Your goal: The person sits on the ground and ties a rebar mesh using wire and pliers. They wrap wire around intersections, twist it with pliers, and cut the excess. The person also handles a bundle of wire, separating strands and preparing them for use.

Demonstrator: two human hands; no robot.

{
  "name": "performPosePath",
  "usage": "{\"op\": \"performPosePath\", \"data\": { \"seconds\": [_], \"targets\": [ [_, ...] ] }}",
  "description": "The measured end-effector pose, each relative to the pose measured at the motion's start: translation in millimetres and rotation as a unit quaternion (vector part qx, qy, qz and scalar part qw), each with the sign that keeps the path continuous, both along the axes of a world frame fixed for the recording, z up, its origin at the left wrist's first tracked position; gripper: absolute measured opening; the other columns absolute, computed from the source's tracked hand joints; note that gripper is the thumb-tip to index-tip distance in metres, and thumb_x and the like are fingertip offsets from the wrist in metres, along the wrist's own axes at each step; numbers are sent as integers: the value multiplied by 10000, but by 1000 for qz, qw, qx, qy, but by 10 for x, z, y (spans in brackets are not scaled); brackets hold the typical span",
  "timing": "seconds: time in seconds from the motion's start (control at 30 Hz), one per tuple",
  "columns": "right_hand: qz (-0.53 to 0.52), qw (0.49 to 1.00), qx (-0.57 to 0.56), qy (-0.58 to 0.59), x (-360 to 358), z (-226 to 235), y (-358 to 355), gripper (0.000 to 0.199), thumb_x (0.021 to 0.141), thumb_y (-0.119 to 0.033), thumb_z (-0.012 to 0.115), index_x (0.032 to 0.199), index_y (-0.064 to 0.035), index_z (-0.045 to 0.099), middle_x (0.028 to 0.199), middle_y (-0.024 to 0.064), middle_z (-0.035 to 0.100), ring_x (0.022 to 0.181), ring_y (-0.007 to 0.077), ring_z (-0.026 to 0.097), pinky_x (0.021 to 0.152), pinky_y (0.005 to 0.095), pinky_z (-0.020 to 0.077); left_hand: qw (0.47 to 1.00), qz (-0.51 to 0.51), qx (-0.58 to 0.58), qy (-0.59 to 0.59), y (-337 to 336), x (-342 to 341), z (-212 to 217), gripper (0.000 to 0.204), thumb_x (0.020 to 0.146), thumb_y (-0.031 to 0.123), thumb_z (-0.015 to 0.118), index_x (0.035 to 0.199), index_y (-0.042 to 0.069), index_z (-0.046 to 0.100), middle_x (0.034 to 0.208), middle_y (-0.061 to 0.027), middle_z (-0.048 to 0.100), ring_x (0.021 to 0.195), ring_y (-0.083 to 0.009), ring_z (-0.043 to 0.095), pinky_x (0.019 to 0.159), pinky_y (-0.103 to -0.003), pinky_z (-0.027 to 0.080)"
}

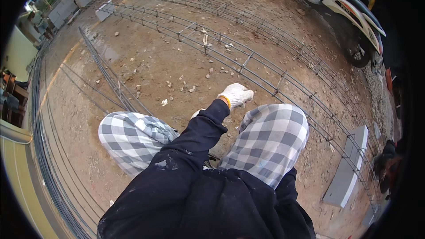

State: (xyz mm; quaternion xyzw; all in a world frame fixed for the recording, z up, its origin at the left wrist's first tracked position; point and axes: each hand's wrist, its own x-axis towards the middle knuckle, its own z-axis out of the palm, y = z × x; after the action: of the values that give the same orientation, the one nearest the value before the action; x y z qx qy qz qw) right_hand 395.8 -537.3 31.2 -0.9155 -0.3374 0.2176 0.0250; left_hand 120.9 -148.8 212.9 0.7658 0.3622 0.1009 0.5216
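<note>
My left hand (237, 95), in a white knit work glove with a yellow cuff, reaches across in front of my knees. Its fingers look curled together beside a long steel rebar cage (242, 67); whether something small is pinched in them is hidden. The cage lies on the ground, its long bars joined by square stirrups, curving from far left to near right. My right sleeve (288, 186) passes down beside my right knee, and the hand is out of sight. A scrap of white (196, 113) shows under my left forearm; I cannot tell what it is.
Loose steel bars (102, 62) lie ahead to the left, and more bars (40, 119) run along the left edge. Another cage (283, 40) lies beyond the first. A grey block (347, 168) sits under the cage at right. A motorbike (349, 13) stands far right. Stones litter the dirt.
</note>
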Motion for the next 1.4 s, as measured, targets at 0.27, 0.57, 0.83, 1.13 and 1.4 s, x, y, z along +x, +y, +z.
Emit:
{"op": "performPosePath", "data": {
  "seconds": [0.27,0.57,0.83,1.13,1.4],
  "targets": [
    [39,988,-82,-124,-78,2343,694,404,879,-413,616,1110,-95,709,1068,213,695,1038,392,653,879,478,519,990,-77,-14,118,-594,402,-1097,449,812,422,495,885,67,760,996,-219,702,995,-398,652,873,-451,508],
    [188,955,-81,-217,-779,4380,1822,280,864,-333,646,1028,-125,735,845,153,699,832,348,684,729,428,528,921,-62,-289,-253,-1065,1363,-1172,634,871,414,684,1366,42,546,1283,-146,641,1164,-279,615,996,-376,456],
    [302,889,-196,-282,-1232,3796,2800,233,905,-303,593,1009,-118,688,826,154,694,823,361,686,712,483,539,548,-31,-720,-424,-1415,1683,-769,520,954,122,611,1425,-23,444,1193,-188,641,1017,-286,646,884,-446,508],
    [294,859,-293,-299,-1320,3478,3119,258,934,-327,576,979,-94,677,824,160,701,820,355,696,701,488,543,531,177,-678,-476,-1057,1622,-680,964,851,-55,621,1597,210,70,959,-118,609,781,-170,580,692,-340,477],
    [288,862,-295,-295,-1264,3433,3142,277,934,-340,575,969,-91,690,841,173,704,837,366,696,718,492,543,533,218,-642,-506,-1055,1649,-589,555,898,-36,567,1378,205,429,1015,-57,570,848,-173,605,655,-292,421]
  ]
}}
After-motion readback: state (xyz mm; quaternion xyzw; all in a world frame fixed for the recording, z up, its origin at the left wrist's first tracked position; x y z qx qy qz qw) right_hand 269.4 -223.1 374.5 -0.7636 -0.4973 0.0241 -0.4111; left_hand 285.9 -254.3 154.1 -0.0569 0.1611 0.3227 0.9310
